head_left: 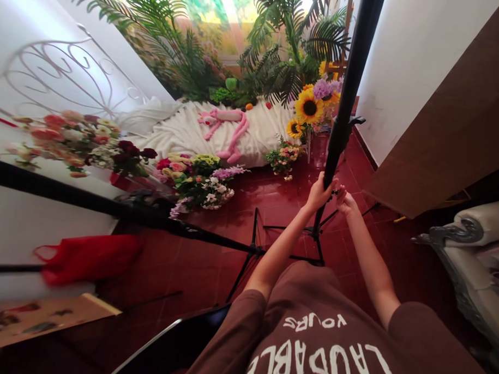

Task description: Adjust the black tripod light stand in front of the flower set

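A black light stand (339,130) rises steeply in front of me, its tripod legs spread on the floor. My left hand (318,194) is closed around the lower part of its pole. Just to the right, my right hand (345,202) is at a small black locking knob (334,193) on the pole, fingers bent toward it. The fingertips partly hide the knob. Higher up, another clamp knob (357,120) sticks out from the pole.
A second black stand (215,237) slants across the left, its legs close to the first stand's. Flower bunches (204,180), sunflowers (309,107) and a white-draped bed (259,135) with a pink plush toy (235,126) lie ahead. A red bag (91,258) is left; a sofa (476,249) right.
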{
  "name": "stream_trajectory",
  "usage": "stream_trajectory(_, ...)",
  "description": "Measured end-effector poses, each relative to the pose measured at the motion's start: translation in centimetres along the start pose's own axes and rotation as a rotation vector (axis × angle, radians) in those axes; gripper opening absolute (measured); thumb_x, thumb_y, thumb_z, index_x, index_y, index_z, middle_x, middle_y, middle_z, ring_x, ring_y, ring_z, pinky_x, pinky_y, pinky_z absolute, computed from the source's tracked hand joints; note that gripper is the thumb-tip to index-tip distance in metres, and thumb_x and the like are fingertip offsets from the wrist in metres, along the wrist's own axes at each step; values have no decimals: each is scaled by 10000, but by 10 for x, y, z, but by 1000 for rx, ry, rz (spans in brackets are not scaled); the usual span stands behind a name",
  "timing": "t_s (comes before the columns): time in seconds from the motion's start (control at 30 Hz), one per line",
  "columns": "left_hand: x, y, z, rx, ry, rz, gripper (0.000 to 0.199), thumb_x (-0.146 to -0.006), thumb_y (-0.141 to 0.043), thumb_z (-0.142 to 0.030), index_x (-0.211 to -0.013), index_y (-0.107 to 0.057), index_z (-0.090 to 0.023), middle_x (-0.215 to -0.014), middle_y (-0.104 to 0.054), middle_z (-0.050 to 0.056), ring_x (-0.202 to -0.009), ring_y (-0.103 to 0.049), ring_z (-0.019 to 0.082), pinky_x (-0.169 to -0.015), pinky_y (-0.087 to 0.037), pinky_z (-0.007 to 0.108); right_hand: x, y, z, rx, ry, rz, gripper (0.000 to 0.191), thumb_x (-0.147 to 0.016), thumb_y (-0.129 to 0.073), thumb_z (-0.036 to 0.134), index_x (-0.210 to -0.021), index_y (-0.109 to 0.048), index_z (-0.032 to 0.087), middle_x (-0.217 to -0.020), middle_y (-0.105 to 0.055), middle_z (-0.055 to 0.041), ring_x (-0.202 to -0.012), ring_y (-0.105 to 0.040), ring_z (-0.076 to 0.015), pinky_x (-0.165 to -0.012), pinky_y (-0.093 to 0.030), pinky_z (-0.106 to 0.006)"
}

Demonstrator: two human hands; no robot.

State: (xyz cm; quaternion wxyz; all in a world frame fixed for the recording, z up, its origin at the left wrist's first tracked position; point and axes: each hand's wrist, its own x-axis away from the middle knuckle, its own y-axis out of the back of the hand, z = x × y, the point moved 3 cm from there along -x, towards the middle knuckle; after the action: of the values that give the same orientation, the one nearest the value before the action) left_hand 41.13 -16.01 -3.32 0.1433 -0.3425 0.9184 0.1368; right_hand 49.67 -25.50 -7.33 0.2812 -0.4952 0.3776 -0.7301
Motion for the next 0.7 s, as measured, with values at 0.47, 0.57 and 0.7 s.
stream_trajectory(0.47, 68, 1, 81, 67, 177, 43, 492, -877, -565, -324, -1327, -442, -167, -1324, -563, 170, -1207, -575, 239, -990, -482, 406, 14, -8, -14, -255, 91, -124, 369, -899, -285, 20, -986, -630, 118, -609, -692, 9, -489, -661, -53, -498, -532, -75)
stream_trajectory(0.57, 83, 14, 74, 143, 294, 7, 416, -871, -573, -396, -1203, -547, -147, -1197, -643, 162, -1017, -670, 216, -887, -538, 383, 22, 0, -31, -205, 75, -171, 250, -893, -372, 73, -890, -617, 123, -634, -691, -27, -505, -659, -70, -488, -538, -90)
stream_trajectory(0.7, 114, 48, 65, 296, 447, -3, 443, -841, -557, -534, -994, -641, -126, -856, -717, 96, -721, -690, 158, -736, -564, 322, 27, 19, -70, -98, -23, -252, 182, -870, -427, 79, -801, -585, 140, -617, -676, -33, -485, -638, -77, -463, -532, -104)
